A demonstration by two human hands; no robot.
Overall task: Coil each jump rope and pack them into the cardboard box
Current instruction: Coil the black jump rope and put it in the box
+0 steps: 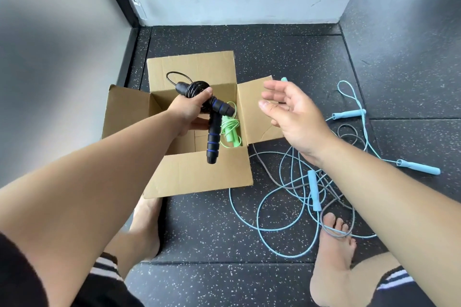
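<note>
The left hand [189,112] gripped one coiled black jump rope [213,139] at centre frame, over the open cardboard box [199,172]. Of its two handles, one hung lengthwise toward the bottom of the frame and the other ran diagonally from upper left to right. The right hand [291,112] hovered open, fingers relaxed, above the box's right flap. One green rope [230,129] lay inside the box. At right, four pale blue handles [313,189] and one grey cord [349,132] lay tangled on the floor [212,232].

Gym, rubber flr mats [212,227], jump ropes [313,189]
</note>
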